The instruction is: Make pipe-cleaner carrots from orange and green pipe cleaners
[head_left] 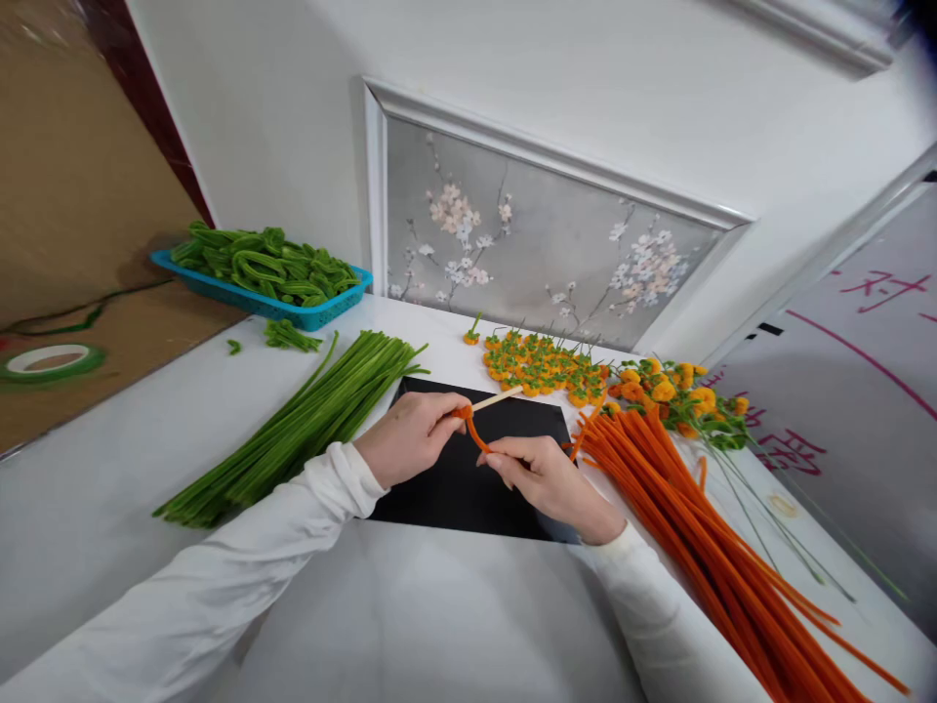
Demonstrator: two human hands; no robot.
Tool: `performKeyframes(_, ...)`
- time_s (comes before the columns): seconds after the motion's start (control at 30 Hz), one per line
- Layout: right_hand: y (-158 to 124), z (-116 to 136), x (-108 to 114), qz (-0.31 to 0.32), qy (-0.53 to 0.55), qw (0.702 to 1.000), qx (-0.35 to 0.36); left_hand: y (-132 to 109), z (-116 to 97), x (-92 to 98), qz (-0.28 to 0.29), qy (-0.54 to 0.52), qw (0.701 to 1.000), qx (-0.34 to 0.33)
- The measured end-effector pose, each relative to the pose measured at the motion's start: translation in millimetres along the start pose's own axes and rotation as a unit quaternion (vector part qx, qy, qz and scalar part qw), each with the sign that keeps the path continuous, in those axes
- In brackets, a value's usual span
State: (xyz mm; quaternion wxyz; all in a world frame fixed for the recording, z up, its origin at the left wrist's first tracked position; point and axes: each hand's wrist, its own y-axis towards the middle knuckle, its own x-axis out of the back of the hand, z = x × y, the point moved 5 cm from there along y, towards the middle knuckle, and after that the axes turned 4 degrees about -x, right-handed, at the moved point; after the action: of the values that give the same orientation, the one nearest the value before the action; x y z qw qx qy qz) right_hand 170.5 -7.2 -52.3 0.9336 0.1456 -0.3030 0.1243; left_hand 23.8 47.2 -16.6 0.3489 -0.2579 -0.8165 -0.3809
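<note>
A thin wooden stick (499, 398), pinched steady by the left hand (410, 436), is wrapped with a fuzzy orange pipe cleaner (474, 431) pinched taut by the right hand (548, 483).

The left hand (410, 434) hides one end of the wooden stick (498, 398); the orange bundle (703, 527) runs off the bottom edge.

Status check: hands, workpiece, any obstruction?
Left hand gripping wooden stick. Right hand pinching orange pipe cleaner, looped at the stick. Both over black mat; orange bundle close beside right hand.
</note>
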Motion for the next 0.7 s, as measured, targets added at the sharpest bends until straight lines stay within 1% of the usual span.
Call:
performKeyframes(0.13,-0.8,-1.1,-0.1,0.03,0.002,1.0,-0.004,0.4,0.7,0.2,0.026,-0.011,1.0,0.009)
performKeyframes(0.27,-1.4,-4.2,2.4,0.027,0.004,1.0,-0.016,-1.2,4.0,0.8,0.032,-0.054,0.998,0.027)
performKeyframes(0.37,-1.7,-5.8,4.5,0.023,0.003,0.999,-0.03,-2.0,7.2,-0.6,0.025,-0.117,0.992,0.047)
performKeyframes(0.5,-1.7,-6.7,7.0,0.014,-0.005,0.999,-0.031,-2.3,11.1,-3.4,0.008,-0.216,0.974,0.065)
performKeyframes(0.6,-1.8,-6.5,8.8,0.009,-0.023,0.999,-0.032,-2.8,13.2,-5.5,0.006,-0.212,0.975,0.069)
performKeyframes(0.7,-3.1,-1.5,9.7,0.007,-0.073,0.997,-0.019,-3.1,14.3,-5.6,-0.004,-0.167,0.984,0.067)
